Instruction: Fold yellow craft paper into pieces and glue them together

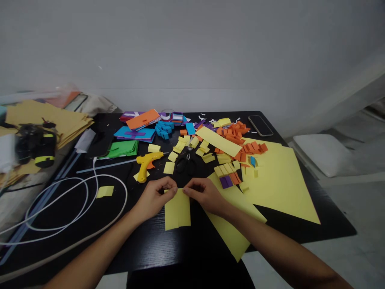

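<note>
A piece of yellow paper (177, 210) with a vertical crease or seam hangs between my hands over the near part of the black table. My left hand (156, 196) pinches its upper left corner between thumb and fingers. At the upper right corner my right hand (207, 194) pinches the same paper. Just beyond them lie black-handled scissors (186, 162), with small folded yellow paper pieces (173, 156) around them. A yellow glue gun (147, 162) rests to the left of the scissors, its nozzle pointing right.
Large yellow sheets (279, 180) cover the right side. Folded orange pieces (234, 134), a phone (260, 125), green folded paper (123, 149) and blue stacks (135, 133) lie farther back. A white cable (126, 196) loops across the left, beside brown envelopes (42, 116).
</note>
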The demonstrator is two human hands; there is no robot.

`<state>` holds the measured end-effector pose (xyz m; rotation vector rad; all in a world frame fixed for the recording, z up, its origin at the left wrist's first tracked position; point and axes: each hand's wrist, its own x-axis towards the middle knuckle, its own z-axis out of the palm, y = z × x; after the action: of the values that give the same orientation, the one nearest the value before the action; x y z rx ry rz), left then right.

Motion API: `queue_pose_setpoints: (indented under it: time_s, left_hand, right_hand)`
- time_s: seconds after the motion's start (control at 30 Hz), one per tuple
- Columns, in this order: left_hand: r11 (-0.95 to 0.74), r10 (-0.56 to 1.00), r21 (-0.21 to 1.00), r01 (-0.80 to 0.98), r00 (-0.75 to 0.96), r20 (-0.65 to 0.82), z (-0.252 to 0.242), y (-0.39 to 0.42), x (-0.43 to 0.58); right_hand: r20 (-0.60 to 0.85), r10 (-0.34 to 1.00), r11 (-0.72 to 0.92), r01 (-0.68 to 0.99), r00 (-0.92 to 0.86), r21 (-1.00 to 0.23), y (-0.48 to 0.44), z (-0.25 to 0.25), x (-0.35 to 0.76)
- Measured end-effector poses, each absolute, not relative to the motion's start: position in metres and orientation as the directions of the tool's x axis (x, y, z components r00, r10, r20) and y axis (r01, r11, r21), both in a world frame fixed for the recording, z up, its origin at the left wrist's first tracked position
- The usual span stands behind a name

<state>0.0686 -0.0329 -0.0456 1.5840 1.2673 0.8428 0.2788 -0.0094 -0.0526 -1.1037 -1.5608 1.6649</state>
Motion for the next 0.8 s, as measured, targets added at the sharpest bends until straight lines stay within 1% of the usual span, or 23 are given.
queue_pose_setpoints:
  time_s: [0.1,0.17,0.3,0.5,0.57,0.67,0.8]
  left_hand:
    - [-0.053,0.971,0.939,0.341,0.236,-0.031,-0.0464,-0.0326,0.0671]
    - [-0.052,0.973,0.941,0.335,0.228,-0.027,-0.0456,-0.0324,0.0673]
    - [-0.016,0.978,0.949,0.314,0.202,-0.050,-0.0419,-0.0313,0.0689]
    - [0.043,0.982,0.962,0.268,0.168,-0.091,-0.0421,-0.0286,0.0668]
    - [0.053,0.981,0.963,0.264,0.165,-0.099,-0.0434,-0.0279,0.0659]
    - [0.070,0.981,0.966,0.248,0.161,-0.112,-0.0449,-0.0272,0.0655]
    - [0.126,0.977,0.975,0.182,0.149,-0.154,-0.0464,-0.0266,0.0655]
  right_hand:
    - [-0.204,0.849,-0.212,0.038,-0.487,-0.976,-0.0084,-0.0547,0.2791]
    - [-0.211,0.842,-0.234,0.016,-0.496,-0.972,-0.0082,-0.0555,0.2791]
    - [-0.200,0.846,-0.228,0.003,-0.494,-0.974,-0.0085,-0.0541,0.2792]
    - [-0.135,0.844,-0.208,-0.085,-0.519,-0.974,-0.0102,-0.0506,0.2814]
    - [-0.115,0.840,-0.179,-0.071,-0.531,-0.981,-0.0110,-0.0508,0.2818]
    - [-0.096,0.835,-0.117,-0.005,-0.542,-0.993,-0.0121,-0.0518,0.2825]
    - [-0.086,0.820,-0.098,0.009,-0.565,-0.995,-0.0121,-0.0524,0.2842]
